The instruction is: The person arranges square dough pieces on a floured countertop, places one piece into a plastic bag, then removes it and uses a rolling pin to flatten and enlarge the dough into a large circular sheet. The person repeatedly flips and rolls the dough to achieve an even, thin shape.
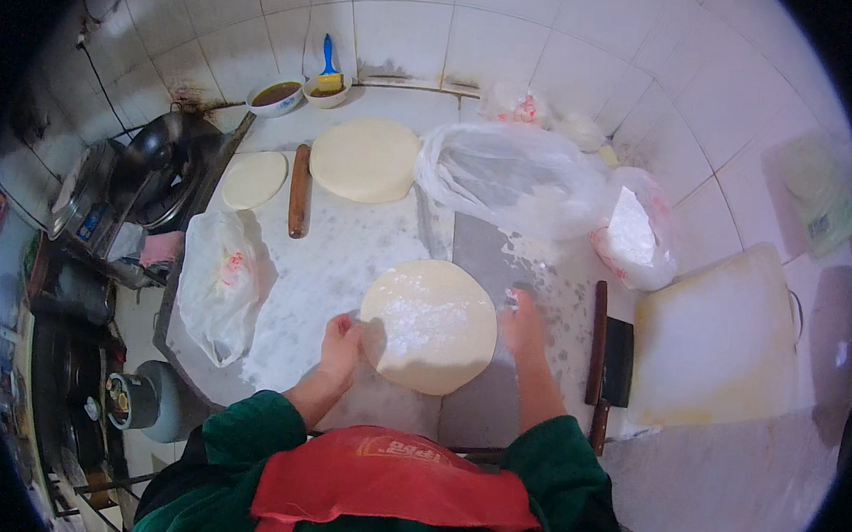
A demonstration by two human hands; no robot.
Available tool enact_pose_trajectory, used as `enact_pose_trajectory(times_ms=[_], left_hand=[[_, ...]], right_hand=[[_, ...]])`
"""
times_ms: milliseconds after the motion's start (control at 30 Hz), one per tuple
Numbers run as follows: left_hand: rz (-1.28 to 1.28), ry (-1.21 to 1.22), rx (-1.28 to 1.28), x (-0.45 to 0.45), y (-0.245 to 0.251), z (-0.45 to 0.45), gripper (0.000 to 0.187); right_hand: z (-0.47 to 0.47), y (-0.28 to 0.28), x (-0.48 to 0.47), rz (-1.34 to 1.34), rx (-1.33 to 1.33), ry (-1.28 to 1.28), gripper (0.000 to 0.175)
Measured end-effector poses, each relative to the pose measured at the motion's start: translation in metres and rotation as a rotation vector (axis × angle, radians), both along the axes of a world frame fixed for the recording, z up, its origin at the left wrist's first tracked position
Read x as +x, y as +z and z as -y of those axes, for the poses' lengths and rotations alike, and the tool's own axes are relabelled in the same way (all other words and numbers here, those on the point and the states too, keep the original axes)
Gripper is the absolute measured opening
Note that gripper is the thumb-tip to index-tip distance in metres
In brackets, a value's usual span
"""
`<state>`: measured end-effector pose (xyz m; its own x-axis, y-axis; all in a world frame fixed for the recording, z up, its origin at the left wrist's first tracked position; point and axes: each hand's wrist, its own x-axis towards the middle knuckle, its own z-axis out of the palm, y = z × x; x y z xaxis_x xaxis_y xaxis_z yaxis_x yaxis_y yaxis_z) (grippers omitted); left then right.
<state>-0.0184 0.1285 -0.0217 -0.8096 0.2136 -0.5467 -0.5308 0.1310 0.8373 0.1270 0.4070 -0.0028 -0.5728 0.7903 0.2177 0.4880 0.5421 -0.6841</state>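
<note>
A flat round sheet of dough (428, 327) lies before me on the work surface, with white flour scattered over its top. At its left edge is my left hand (340, 342), fingers bent close to the rim; whether they pinch the dough is not clear. My right hand (524, 325) hovers or rests just right of the sheet, fingers curled, with white flour on the fingertips. What lies inside that curl is hidden. Farther back are a larger dough round (365, 159), a smaller one (255, 180) and a wooden rolling pin (299, 191) between them.
A cleaver (617, 363), a dark wooden stick (598, 340) and a white cutting board (715, 339) are at right. Plastic bags (517, 173) lie behind; another bag (219, 280) sits left. At the back, a bowl of brown liquid (276, 95) stands beside a bowl holding a blue-handled brush (328, 62).
</note>
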Motion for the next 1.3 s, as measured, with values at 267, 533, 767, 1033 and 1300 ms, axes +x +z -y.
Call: enact_pose_trajectory(times_ms=[267, 533, 767, 1033, 1300], left_hand=[[0.028, -0.639, -0.053, 0.015, 0.017, -0.005, 0.020], [0.074, -0.646, -0.029, 0.028, 0.023, 0.058, 0.028], [-0.600, -0.576, -0.237, 0.023, 0.042, 0.063, 0.048], [-1.216, -1.077, -0.715, 0.017, 0.032, 0.039, 0.063], [-1.345, -0.941, -0.722, 0.030, 0.011, 0.044, 0.049]], right_hand=[[0.058, -0.021, 0.040, 0.189, -0.722, 0.276, 0.039], [-0.007, 0.043, 0.150, 0.433, 0.053, -0.525, 0.042], [-0.010, 0.006, 0.153, 0.189, -0.445, -0.218, 0.044], [0.060, -0.007, 0.125, 0.133, 0.178, 0.081, 0.047], [0.094, 0.000, 0.120, -0.102, -1.269, -0.008, 0.028]])
